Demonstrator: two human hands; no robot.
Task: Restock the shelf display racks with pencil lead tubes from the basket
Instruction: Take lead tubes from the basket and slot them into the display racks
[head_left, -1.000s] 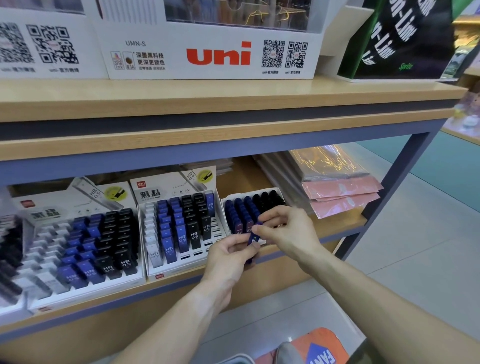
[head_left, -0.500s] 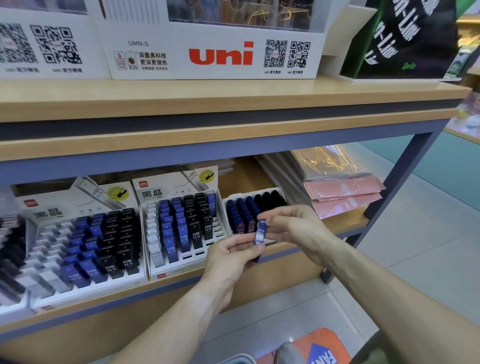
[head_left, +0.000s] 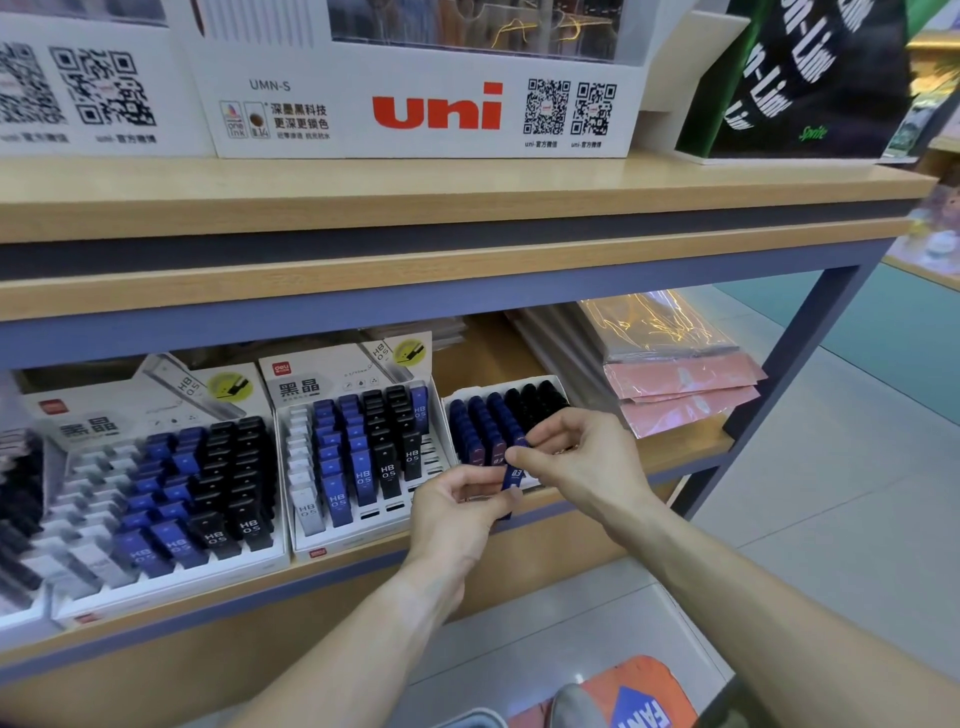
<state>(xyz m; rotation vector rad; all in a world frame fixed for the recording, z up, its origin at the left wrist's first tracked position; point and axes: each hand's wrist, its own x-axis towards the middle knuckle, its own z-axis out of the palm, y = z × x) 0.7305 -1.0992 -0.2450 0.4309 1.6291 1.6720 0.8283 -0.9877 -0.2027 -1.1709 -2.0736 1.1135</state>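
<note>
Here both hands meet at the shelf's (head_left: 675, 470) front edge. The right hand (head_left: 582, 462) pinches the top of a blue tube (head_left: 514, 475) between thumb and forefinger, the tube upright just before the small rack (head_left: 558, 384). The left hand (head_left: 457, 512), at seven o'clock from the right, curls its fingers round more tubes, mostly hidden; its thumb touches the blue tube's lower end. At nine o'clock from the hands stands a middle rack (head_left: 291, 421) of white, blue and black tubes, and further left a large rack (head_left: 52, 603). At two o'clock lie pink packets (head_left: 685, 384). Above, a white uni box (head_left: 436, 114) sits on the upper shelf. Pale floor tiles (head_left: 831, 493) spread to the right.
</note>
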